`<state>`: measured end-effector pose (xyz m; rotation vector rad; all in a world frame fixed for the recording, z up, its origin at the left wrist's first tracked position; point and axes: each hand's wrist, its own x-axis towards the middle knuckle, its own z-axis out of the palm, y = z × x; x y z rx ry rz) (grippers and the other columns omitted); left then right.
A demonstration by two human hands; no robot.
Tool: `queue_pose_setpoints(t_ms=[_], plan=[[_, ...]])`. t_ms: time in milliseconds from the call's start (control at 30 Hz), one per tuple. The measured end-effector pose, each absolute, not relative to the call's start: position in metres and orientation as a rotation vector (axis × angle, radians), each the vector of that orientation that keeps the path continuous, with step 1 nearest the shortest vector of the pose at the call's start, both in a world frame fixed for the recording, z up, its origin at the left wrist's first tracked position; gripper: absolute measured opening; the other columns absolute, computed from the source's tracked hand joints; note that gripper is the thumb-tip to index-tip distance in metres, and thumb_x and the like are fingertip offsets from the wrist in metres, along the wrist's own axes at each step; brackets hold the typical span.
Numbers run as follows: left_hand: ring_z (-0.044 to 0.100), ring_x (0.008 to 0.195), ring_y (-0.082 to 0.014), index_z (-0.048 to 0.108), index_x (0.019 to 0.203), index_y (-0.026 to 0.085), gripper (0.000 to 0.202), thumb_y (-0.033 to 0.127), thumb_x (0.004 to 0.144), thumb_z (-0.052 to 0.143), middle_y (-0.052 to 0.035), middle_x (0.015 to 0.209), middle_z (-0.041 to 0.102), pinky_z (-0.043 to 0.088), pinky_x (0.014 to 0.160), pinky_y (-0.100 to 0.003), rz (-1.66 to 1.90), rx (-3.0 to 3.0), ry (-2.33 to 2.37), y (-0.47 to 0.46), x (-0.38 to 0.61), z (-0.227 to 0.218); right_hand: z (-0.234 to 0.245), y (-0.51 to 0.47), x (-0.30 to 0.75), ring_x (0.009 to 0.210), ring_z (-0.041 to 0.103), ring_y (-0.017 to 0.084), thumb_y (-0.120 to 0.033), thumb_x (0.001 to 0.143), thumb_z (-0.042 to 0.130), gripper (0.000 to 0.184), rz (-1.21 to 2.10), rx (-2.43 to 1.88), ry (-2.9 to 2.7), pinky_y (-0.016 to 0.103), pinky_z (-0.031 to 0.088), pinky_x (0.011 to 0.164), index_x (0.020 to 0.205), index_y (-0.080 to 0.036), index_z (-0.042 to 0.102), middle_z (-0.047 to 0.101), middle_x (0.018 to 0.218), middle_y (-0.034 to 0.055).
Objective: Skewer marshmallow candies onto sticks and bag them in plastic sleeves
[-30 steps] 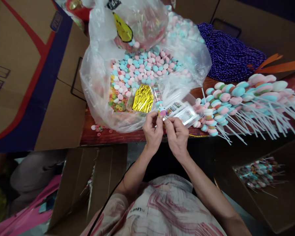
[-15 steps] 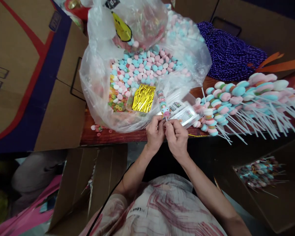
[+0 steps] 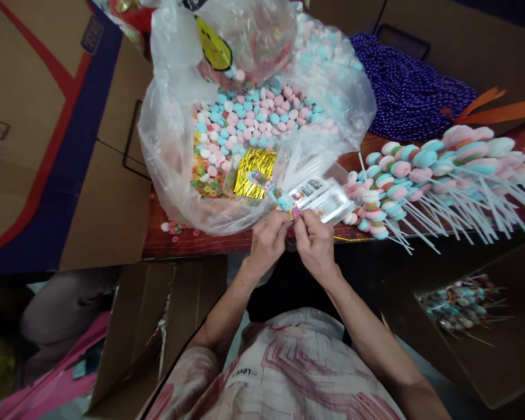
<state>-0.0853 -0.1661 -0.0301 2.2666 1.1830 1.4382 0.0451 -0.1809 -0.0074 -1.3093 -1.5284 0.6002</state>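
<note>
My left hand (image 3: 266, 240) and my right hand (image 3: 315, 240) meet at the table's front edge, both pinched on the lower end of a wrapped candy skewer (image 3: 275, 192) in a printed clear sleeve. The skewer leans up and to the left over a tray of gold twist ties (image 3: 254, 173). Just behind lies a big clear plastic bag (image 3: 170, 140) full of pink, blue and white marshmallow candies (image 3: 262, 116) and coloured ring candies (image 3: 205, 184). A stack of printed sleeves (image 3: 326, 201) lies right of my hands.
A long row of unwrapped candy skewers (image 3: 437, 169) with white sticks covers the table's right side. Purple beaded cord (image 3: 411, 99) lies behind. Cardboard boxes (image 3: 48, 134) stand left; a box at lower right holds wrapped skewers (image 3: 461, 303). Loose candies (image 3: 175, 226) dot the red table.
The wrapped skewer has tilted from nearly upright to leaning left over the gold ties. Both hands stay pinched together at its base, shifted slightly.
</note>
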Motion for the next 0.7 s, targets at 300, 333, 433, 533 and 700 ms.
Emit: queue_pose_setpoints(t_ms=[300, 333, 433, 533, 700], plan=[[0.061, 0.068, -0.0096, 0.059, 0.097, 0.019, 0.011, 0.028, 0.101, 0.053, 0.0013, 0.08, 0.065, 0.049, 0.066, -0.021, 1.503, 1.91, 1.353, -0.172, -0.078, -0.041, -0.005, -0.185, 0.048, 0.056, 0.045, 0.011, -0.029, 0.1, 0.048, 0.022, 0.728, -1.298, -1.515, 0.023, 0.038, 0.056, 0.082, -0.021, 0.058, 0.051, 0.065, -0.0035], [0.063, 0.07, -0.0101, 0.059, 0.1, 0.019, 0.012, 0.03, 0.101, 0.054, 0.0004, 0.082, 0.066, 0.05, 0.068, -0.021, 1.516, 1.843, 1.393, -0.172, -0.077, -0.043, -0.004, -0.187, 0.049, 0.056, 0.045, 0.011, -0.03, 0.099, 0.049, 0.02, 0.816, -1.281, -1.487, 0.023, 0.038, 0.056, 0.084, -0.021, 0.059, 0.051, 0.064, -0.004], [0.068, 0.078, -0.012, 0.059, 0.107, 0.019, 0.018, 0.035, 0.101, 0.053, -0.0028, 0.091, 0.069, 0.054, 0.073, -0.024, 1.542, 1.698, 1.447, -0.172, -0.07, -0.049, -0.001, -0.192, 0.052, 0.053, 0.044, 0.01, -0.031, 0.098, 0.052, 0.019, 1.076, -1.219, -1.402, 0.022, 0.038, 0.052, 0.084, -0.021, 0.058, 0.049, 0.061, -0.0058], [0.07, 0.085, -0.0135, 0.059, 0.109, 0.019, 0.019, 0.035, 0.101, 0.053, -0.0051, 0.095, 0.071, 0.056, 0.076, -0.025, 1.576, 1.732, 1.451, -0.17, -0.066, -0.051, -0.001, -0.196, 0.052, 0.051, 0.042, 0.009, -0.034, 0.097, 0.053, 0.026, 1.171, -1.206, -1.312, 0.022, 0.036, 0.05, 0.075, -0.021, 0.053, 0.046, 0.057, -0.0066], [0.068, 0.077, -0.0121, 0.062, 0.099, 0.019, 0.015, 0.024, 0.102, 0.048, -0.0025, 0.085, 0.07, 0.053, 0.071, -0.023, 1.559, 2.095, 1.374, -0.166, -0.068, -0.039, -0.003, -0.198, 0.048, 0.05, 0.037, 0.009, -0.034, 0.097, 0.052, 0.025, 1.043, -1.266, -1.279, 0.022, 0.032, 0.048, 0.076, -0.02, 0.055, 0.043, 0.057, -0.007]])
